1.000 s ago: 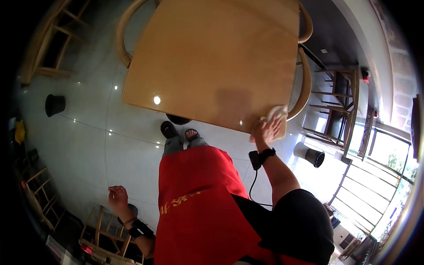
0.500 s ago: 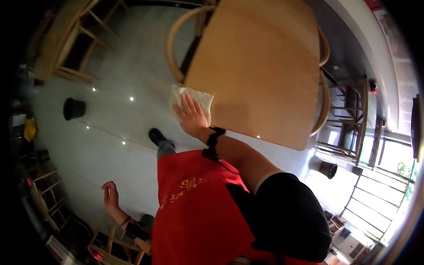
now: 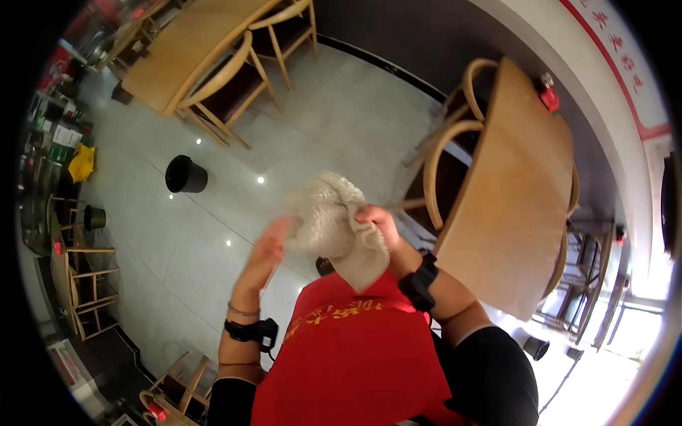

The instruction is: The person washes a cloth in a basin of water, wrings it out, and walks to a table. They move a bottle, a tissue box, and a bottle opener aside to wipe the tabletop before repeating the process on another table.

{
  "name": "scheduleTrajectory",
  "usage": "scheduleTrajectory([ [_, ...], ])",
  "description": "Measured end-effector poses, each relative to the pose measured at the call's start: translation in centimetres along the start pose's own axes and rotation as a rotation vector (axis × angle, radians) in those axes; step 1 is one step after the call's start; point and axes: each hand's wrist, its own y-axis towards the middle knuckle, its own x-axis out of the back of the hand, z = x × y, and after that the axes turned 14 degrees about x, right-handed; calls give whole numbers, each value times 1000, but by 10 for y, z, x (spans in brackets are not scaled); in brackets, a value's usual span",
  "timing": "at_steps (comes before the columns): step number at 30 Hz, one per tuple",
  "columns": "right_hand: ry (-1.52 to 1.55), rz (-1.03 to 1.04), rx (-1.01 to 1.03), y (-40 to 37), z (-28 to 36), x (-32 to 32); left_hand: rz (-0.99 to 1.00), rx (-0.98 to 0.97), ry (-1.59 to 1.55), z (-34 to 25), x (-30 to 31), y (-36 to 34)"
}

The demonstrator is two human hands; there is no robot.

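Note:
A beige, fluffy cloth (image 3: 334, 224) hangs in front of my chest, crumpled and above the floor. My right hand (image 3: 379, 224) grips its right edge, with the fingers closed round the fabric. At the cloth's left side is my left hand (image 3: 273, 238), blurred by motion; its fingertips are smeared or lie behind the cloth, so its hold is unclear. To the right stands a wooden table (image 3: 508, 192), apart from both hands.
A black bin (image 3: 186, 175) stands on the grey floor (image 3: 213, 206) at the left. Another wooden table (image 3: 192, 50) with chairs (image 3: 227, 92) is at the upper left. A curved chair back (image 3: 431, 174) juts out beside the right table.
My right hand has lifted the cloth off the table edge and brought it before my chest. My left hand has risen to the cloth. The view has turned, and the table now lies further right.

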Motion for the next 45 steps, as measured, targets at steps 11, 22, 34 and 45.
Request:
scheduleTrajectory([
  [11, -399, 92, -77, 262, 106, 4, -165, 35, -230, -149, 61, 185],
  [22, -421, 123, -160, 511, 221, 1, 32, -48, 697, -349, 117, 385],
  [34, -1291, -207, 681, 697, 411, -44, -228, -124, 71, -438, 392, 646],
  [45, -3176, -8, 159, 908, 519, -81, -770, -287, 194, -481, 429, 933],
])
